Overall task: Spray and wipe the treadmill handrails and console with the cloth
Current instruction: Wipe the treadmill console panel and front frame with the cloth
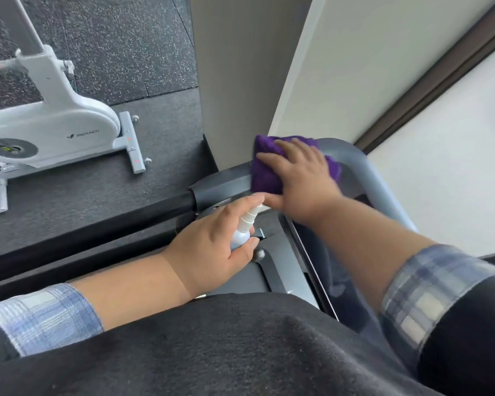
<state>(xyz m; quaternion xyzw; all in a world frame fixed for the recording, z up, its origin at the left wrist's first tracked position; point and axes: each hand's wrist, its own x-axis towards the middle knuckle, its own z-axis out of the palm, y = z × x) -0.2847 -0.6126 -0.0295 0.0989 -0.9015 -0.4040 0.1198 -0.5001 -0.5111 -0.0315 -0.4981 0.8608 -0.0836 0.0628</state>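
My right hand (300,178) presses a folded purple cloth (265,172) flat on the upper left corner of the treadmill console (223,182), fingers spread over it. My left hand (212,247) grips a small white spray bottle (245,227), its nozzle pointing up toward the cloth. The black left handrail (97,221) runs from the console toward the lower left. A grey curved bar (366,172) frames the console on the right. My forearms hide much of the console face.
A white exercise bike (55,130) stands on the dark speckled floor at the left. A beige pillar (240,81) rises just behind the console. A white wall and window frame (440,70) fill the right.
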